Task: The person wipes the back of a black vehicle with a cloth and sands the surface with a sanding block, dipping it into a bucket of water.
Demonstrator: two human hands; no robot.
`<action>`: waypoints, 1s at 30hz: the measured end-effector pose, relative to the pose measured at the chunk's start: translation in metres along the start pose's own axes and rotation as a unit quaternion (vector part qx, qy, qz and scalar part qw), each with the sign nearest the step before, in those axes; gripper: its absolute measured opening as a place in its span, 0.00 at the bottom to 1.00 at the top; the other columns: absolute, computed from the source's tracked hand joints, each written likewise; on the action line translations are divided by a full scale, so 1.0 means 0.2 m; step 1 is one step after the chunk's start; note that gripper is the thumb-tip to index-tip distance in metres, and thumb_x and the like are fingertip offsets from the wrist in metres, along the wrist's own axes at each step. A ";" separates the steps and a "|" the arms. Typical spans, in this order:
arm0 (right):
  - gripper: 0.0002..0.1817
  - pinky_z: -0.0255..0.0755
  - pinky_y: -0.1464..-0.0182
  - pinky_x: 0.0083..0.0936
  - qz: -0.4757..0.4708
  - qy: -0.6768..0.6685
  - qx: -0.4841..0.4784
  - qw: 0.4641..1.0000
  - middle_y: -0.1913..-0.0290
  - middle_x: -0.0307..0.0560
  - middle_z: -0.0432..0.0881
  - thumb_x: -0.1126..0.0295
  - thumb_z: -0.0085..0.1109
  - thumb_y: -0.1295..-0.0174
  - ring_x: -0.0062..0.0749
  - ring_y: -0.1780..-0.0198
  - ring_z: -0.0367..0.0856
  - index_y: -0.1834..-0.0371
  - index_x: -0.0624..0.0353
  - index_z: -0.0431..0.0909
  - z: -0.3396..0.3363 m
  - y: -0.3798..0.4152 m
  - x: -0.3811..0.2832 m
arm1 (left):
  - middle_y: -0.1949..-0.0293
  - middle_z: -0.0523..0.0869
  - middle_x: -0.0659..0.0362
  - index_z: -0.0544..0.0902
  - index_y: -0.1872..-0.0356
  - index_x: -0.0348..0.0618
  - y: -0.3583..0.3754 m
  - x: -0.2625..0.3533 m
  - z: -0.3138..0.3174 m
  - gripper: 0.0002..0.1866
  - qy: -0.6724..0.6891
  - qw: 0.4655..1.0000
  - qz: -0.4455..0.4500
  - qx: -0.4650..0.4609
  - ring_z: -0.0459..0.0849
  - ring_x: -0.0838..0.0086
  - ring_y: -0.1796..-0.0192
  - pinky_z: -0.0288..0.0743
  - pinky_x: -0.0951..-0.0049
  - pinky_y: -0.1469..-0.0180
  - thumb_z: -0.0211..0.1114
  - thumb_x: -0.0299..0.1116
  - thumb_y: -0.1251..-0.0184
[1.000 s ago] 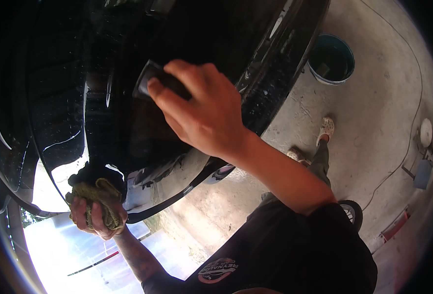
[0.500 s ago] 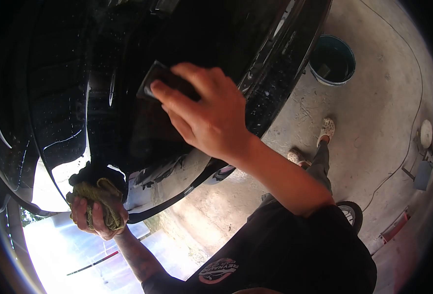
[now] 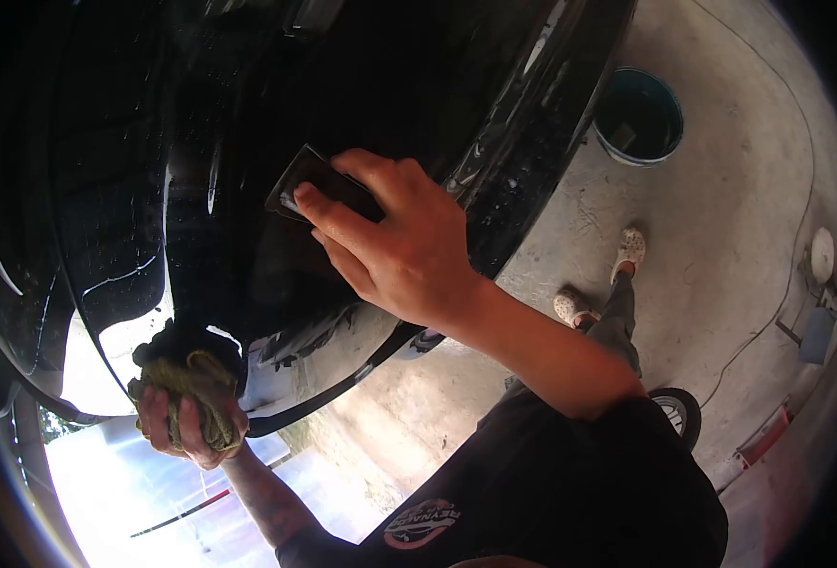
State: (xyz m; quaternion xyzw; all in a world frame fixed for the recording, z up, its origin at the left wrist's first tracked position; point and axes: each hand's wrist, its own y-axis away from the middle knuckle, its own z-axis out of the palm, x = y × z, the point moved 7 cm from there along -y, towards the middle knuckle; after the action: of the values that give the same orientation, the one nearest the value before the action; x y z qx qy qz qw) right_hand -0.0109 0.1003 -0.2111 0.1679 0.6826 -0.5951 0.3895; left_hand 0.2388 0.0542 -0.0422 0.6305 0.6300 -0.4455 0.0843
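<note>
My right hand (image 3: 404, 237) is closed around a dark, flat sanding block (image 3: 292, 189), pressed against the glossy black car body panel (image 3: 371, 85). Water drops and wet streaks show on the panel. At the lower left, my left hand (image 3: 186, 421) grips a bunched yellow-green cloth (image 3: 205, 388) near the panel's lower edge; a dark reflection of it lies just above. The underside of the block is hidden against the paint.
A dark bucket (image 3: 617, 150) holding water and a squarish object stands on the concrete floor (image 3: 721, 208). My feet in light clogs (image 3: 631, 246) are below. A small wheel (image 3: 676, 415), a thin cable (image 3: 809, 142) and a red item (image 3: 766, 437) lie to the right.
My right hand and the sanding block have moved a little down the panel in view. The left hand with the cloth stays almost in place.
</note>
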 end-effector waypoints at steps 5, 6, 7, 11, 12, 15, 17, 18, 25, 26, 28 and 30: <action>0.19 0.78 0.67 0.31 -0.002 0.001 0.053 0.999 0.47 0.42 0.79 0.70 0.75 0.47 0.35 0.61 0.79 0.50 0.42 0.88 -0.03 -0.13 0.07 | 0.44 0.78 0.48 0.82 0.42 0.45 -0.02 0.01 0.00 0.24 -0.003 1.000 -0.013 0.024 0.82 0.47 0.41 0.80 0.38 0.40 0.67 0.51 0.29; 0.19 0.78 0.66 0.31 0.005 0.001 0.061 0.998 0.47 0.42 0.79 0.70 0.75 0.47 0.36 0.61 0.79 0.50 0.42 0.88 -0.03 -0.15 0.08 | 0.44 0.78 0.48 0.82 0.42 0.45 -0.01 0.01 0.00 0.23 -0.007 1.000 -0.016 0.023 0.82 0.47 0.41 0.80 0.38 0.39 0.67 0.50 0.29; 0.19 0.78 0.66 0.31 0.012 -0.002 0.047 0.999 0.47 0.42 0.79 0.70 0.75 0.47 0.36 0.61 0.79 0.51 0.43 0.88 -0.03 -0.13 0.07 | 0.44 0.78 0.48 0.82 0.42 0.44 -0.01 0.01 0.00 0.23 -0.011 1.000 -0.019 0.022 0.82 0.47 0.41 0.80 0.38 0.39 0.67 0.49 0.29; 0.19 0.79 0.65 0.31 0.015 -0.011 0.022 1.000 0.48 0.44 0.80 0.70 0.76 0.47 0.36 0.60 0.80 0.51 0.44 0.87 -0.02 -0.05 0.04 | 0.43 0.78 0.43 0.80 0.44 0.39 0.00 0.00 0.00 0.22 0.000 1.000 -0.003 0.009 0.82 0.45 0.39 0.83 0.33 0.37 0.69 0.40 0.35; 0.18 0.79 0.65 0.31 0.007 -0.006 0.027 1.000 0.48 0.44 0.80 0.70 0.76 0.47 0.36 0.60 0.80 0.51 0.44 0.87 -0.03 -0.08 0.05 | 0.43 0.78 0.43 0.80 0.44 0.39 0.00 0.00 0.00 0.22 0.004 1.000 0.000 0.009 0.82 0.45 0.39 0.83 0.33 0.37 0.69 0.40 0.36; 0.19 0.80 0.65 0.31 0.010 0.007 0.050 0.999 0.48 0.45 0.79 0.70 0.75 0.47 0.37 0.60 0.80 0.50 0.45 0.87 -0.05 -0.19 0.10 | 0.44 0.78 0.46 0.81 0.42 0.43 -0.01 0.00 0.00 0.23 0.008 1.000 -0.007 0.020 0.82 0.46 0.41 0.81 0.36 0.38 0.67 0.46 0.31; 0.19 0.80 0.65 0.31 0.022 0.005 0.049 0.999 0.48 0.45 0.79 0.70 0.75 0.47 0.37 0.60 0.80 0.50 0.45 0.87 -0.05 -0.19 0.10 | 0.44 0.78 0.48 0.81 0.41 0.45 -0.02 0.00 0.00 0.24 0.004 1.000 -0.012 0.022 0.82 0.47 0.41 0.79 0.38 0.38 0.67 0.49 0.29; 0.19 0.80 0.64 0.31 0.029 -0.001 0.039 0.999 0.48 0.45 0.79 0.70 0.75 0.47 0.37 0.59 0.80 0.50 0.45 0.87 -0.05 -0.16 0.08 | 0.44 0.78 0.48 0.81 0.41 0.45 -0.02 0.01 0.00 0.24 0.002 1.000 -0.013 0.020 0.82 0.47 0.41 0.79 0.38 0.38 0.67 0.49 0.29; 0.20 0.82 0.64 0.34 0.036 -0.001 0.037 0.999 0.46 0.47 0.78 0.70 0.75 0.47 0.39 0.58 0.81 0.49 0.45 0.86 -0.06 -0.20 0.11 | 0.43 0.78 0.43 0.80 0.44 0.39 0.00 -0.01 -0.01 0.22 0.005 1.000 0.004 0.012 0.83 0.45 0.40 0.83 0.33 0.38 0.68 0.39 0.36; 0.20 0.82 0.64 0.34 0.047 -0.002 0.038 0.998 0.46 0.47 0.78 0.70 0.75 0.47 0.39 0.58 0.81 0.50 0.45 0.86 -0.06 -0.21 0.11 | 0.43 0.78 0.43 0.80 0.44 0.39 0.01 -0.01 -0.01 0.22 0.003 1.000 0.000 0.009 0.83 0.45 0.40 0.82 0.33 0.37 0.68 0.39 0.36; 0.20 0.81 0.64 0.34 0.064 -0.008 0.028 0.998 0.46 0.46 0.78 0.70 0.76 0.47 0.39 0.58 0.81 0.50 0.45 0.86 -0.06 -0.19 0.10 | 0.43 0.79 0.43 0.80 0.44 0.39 0.00 -0.01 -0.01 0.22 -0.002 1.000 -0.007 0.006 0.83 0.44 0.40 0.82 0.33 0.37 0.68 0.39 0.35; 0.19 0.81 0.64 0.33 0.046 -0.009 0.023 0.999 0.46 0.45 0.79 0.70 0.76 0.47 0.39 0.58 0.81 0.50 0.46 0.86 -0.04 -0.14 0.09 | 0.43 0.78 0.46 0.81 0.42 0.43 -0.01 0.00 0.00 0.23 -0.005 1.000 -0.013 0.011 0.82 0.46 0.40 0.80 0.36 0.38 0.68 0.45 0.33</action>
State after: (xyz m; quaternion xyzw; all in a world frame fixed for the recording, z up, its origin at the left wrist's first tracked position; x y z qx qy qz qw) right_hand -0.0443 0.0980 -0.2050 0.2022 0.6567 -0.5937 0.4188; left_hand 0.2371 0.0539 -0.0415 0.6209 0.6325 -0.4570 0.0747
